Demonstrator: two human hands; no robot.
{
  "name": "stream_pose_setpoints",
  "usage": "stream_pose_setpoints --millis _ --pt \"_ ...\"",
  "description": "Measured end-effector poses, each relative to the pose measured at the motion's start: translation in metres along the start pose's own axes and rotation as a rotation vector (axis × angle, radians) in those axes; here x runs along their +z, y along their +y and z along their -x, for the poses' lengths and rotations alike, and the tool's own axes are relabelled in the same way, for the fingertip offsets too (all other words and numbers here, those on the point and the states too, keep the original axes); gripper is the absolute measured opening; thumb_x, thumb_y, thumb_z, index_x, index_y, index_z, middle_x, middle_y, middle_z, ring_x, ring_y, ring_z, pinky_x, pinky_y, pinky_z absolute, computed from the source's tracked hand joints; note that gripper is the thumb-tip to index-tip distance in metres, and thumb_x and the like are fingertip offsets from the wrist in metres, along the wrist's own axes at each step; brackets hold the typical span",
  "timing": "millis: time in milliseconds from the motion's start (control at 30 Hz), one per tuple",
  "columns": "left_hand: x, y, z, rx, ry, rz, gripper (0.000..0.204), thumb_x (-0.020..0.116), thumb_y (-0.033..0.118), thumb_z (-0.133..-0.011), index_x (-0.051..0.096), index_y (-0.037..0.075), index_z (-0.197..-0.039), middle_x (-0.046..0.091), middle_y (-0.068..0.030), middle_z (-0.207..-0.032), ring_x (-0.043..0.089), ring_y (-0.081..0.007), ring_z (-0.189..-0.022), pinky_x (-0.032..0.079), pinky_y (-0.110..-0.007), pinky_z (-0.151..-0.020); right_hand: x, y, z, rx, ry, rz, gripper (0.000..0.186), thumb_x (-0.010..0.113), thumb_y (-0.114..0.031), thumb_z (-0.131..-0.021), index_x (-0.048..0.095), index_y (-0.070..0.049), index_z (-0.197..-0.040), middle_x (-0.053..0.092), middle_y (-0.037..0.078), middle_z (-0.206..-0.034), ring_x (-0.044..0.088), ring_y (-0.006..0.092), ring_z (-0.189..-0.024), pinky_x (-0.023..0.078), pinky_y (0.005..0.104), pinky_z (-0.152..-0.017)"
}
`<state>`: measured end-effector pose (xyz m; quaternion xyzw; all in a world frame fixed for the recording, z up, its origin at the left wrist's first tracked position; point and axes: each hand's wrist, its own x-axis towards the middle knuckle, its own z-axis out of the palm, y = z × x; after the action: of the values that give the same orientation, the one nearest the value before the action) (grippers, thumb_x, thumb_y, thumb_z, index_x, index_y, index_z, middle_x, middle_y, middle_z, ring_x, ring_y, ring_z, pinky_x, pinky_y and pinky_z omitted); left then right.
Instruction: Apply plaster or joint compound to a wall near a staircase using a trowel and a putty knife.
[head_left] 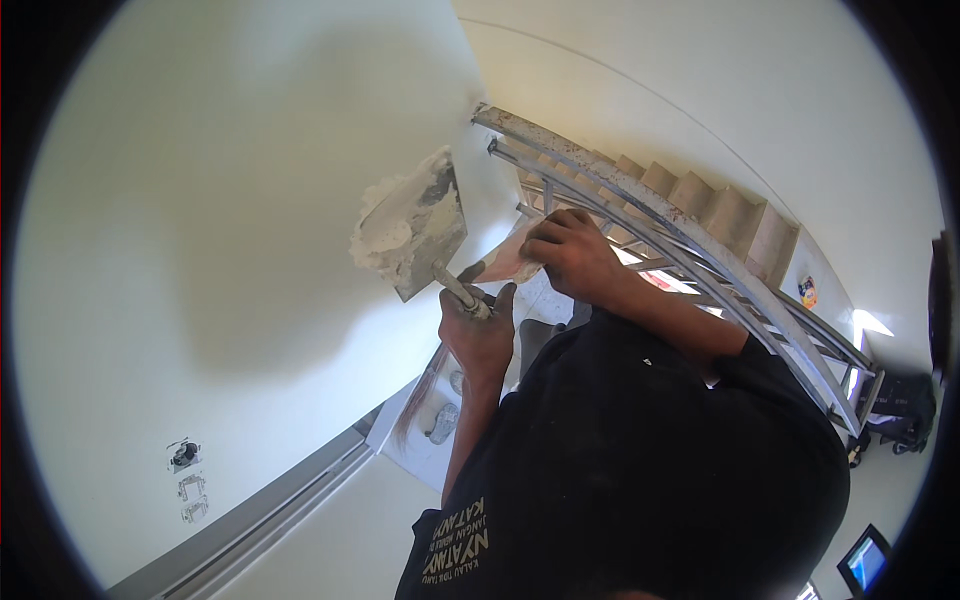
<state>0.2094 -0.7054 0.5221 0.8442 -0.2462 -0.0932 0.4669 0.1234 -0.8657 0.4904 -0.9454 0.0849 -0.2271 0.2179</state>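
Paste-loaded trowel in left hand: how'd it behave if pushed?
Trowel likely front-heavy: white paste covers much of its plate, beyond the handle. Plate probably stiff; edges look straight. Paste may drop off if bumped, since it bulges past one edge.

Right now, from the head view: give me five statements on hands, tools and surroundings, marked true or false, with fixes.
1. The left hand holds a trowel. True.
2. The trowel is clean. False: white paste covers much of its blade.
3. The right hand is empty. False: it holds a thin, pale, sheet-like piece.
4. Beige steps show beyond a metal frame. True.
5. The person's shirt is white. False: the shirt is black.
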Motion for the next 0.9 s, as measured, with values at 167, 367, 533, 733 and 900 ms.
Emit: stream_pose_setpoints --millis 167,367,533,733,900 --pt "0.0 -0.007 0.004 0.033 -0.03 0.016 0.033 0.077 -0.002 -0.071 0.052 0.001 -0.092 0.07 -0.0117 -0.092 0.065 -0.0148 -0.069 0.051 -0.029 -0.065 0.008 -0.013 0.008 0.037 -0.037 -0.116 0.03 0.065 0.001 -0.067 0.063 -0.011 -0.094 0.061 0.004 -0.097 0.055 0.0268 -0.099 0.044 0.0424 -0.086" --pt "0.004 -0.014 0.002 0.145 0.102 -0.007 0.026 0.073 0.0 -0.073 0.051 0.002 -0.086 0.07 -0.0117 -0.085 0.061 -0.0163 -0.061 0.05 -0.03 -0.062 0.007 -0.02 0.01 0.066 0.222 -0.133 0.026 0.067 -0.002 -0.07 0.061 -0.01 -0.094 0.058 0.007 -0.091 0.055 0.0259 -0.094 0.045 0.0409 -0.082" --pt "0.0 -0.014 -0.005 0.052 0.219 0.01 0.026 0.073 -0.002 -0.075 0.05 0.002 -0.086 0.07 -0.0114 -0.086 0.062 -0.0155 -0.067 0.05 -0.029 -0.064 0.002 -0.005 0.041 0.739 0.13 -0.844 0.035 0.063 -0.036 -0.084 0.059 -0.005 -0.101 0.056 0.009 -0.084 0.055 0.0247 -0.083 0.045 0.0354 -0.073" --pt "0.012 -0.013 -0.003 0.07 0.107 0.007 0.025 0.074 0.004 -0.073 0.057 0.002 -0.09 0.069 -0.0109 -0.083 0.062 -0.0189 -0.065 0.051 -0.032 -0.064 0.02 -0.021 -0.006 1.345 0.005 -2.011 0.043 0.056 -0.045 -0.091 0.058 -0.005 -0.105 0.064 0.008 -0.09 0.062 0.0221 -0.082 0.049 0.0356 -0.069" --pt "-0.015 -0.016 0.008 -0.018 -0.012 0.021 0.024 0.071 0.017 -0.081 0.058 0.001 -0.092 0.057 -0.0063 -0.068 0.055 -0.0178 -0.057 0.047 -0.031 -0.057 0.019 0.022 -0.008 1.121 0.31 -1.799 0.017 0.064 -0.008 -0.087 0.058 -0.007 -0.103 0.064 0.006 -0.09 0.065 0.0204 -0.079 0.055 0.0362 -0.07"
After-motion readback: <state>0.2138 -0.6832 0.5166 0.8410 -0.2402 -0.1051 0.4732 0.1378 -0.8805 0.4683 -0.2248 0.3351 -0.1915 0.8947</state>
